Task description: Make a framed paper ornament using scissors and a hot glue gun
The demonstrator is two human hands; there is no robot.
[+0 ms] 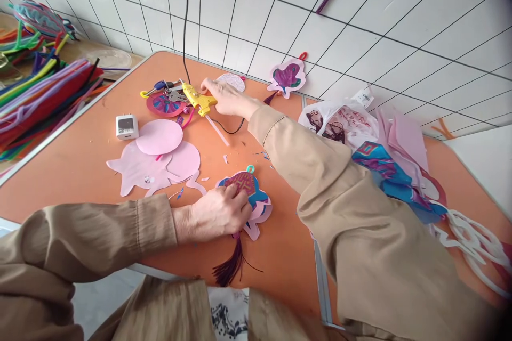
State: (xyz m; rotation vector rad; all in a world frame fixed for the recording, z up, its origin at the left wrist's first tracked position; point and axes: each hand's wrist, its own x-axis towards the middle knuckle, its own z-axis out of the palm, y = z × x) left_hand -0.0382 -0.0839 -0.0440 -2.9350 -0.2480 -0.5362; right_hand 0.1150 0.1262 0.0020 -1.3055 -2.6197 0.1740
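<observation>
My left hand [220,212] is closed, its curled fingers on a fish-like ornament [242,185] of pink backing and blue and purple brocade. A teal loop sticks up from the ornament's top, and a dark purple tassel [230,264] hangs below it. Farther back, my right hand [230,97] has its fingers around the handle of a yellow hot glue gun [197,99]. A clear glue stick [218,132] juts from the back of the gun. The gun's nozzle end lies over a bunch of keys [176,95] beside a round red and purple ornament [165,106].
Pink cut-outs [138,168] and a white charger [127,127] lie left. A finished ornament [286,77] leans on the tiled wall. To the right are a plastic bag [348,120], blue brocade [394,184] and white cord [476,240]. Colourful pipe cleaners [48,96] fill the far left.
</observation>
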